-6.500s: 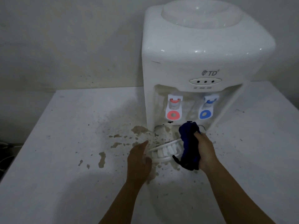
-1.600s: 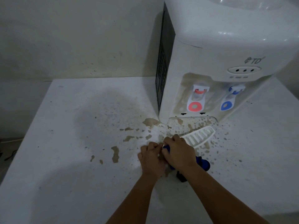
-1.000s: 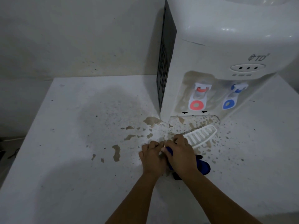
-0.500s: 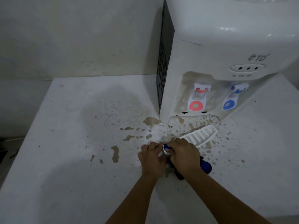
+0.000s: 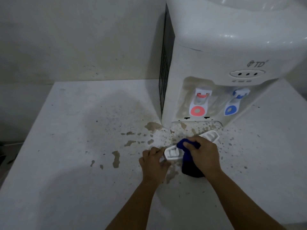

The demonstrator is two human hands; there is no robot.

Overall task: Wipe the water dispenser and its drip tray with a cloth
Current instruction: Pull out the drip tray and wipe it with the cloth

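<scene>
A white water dispenser (image 5: 216, 52) stands at the back right of a white table, with a red tap (image 5: 198, 105) and a blue tap (image 5: 233, 103) on its stained front. Its white slotted drip tray (image 5: 172, 153) lies out on the table in front of it. My left hand (image 5: 153, 163) holds the tray's near left end. My right hand (image 5: 205, 155) grips a dark blue cloth (image 5: 189, 165) and presses it onto the middle of the tray. The tray's far end (image 5: 211, 135) shows beyond my right hand.
The white table (image 5: 74, 163) is spattered with brown stains (image 5: 116, 159), thickest around the dispenser's base (image 5: 194, 127). A bare wall (image 5: 83, 39) runs behind. The dispenser's dark vented side (image 5: 164, 72) faces left. The table's left edge drops to a dark floor.
My right hand has slid the cloth from the tray's near left end toward its middle, uncovering that end. Earlier the tray was taken out of the dispenser's slot onto the table.
</scene>
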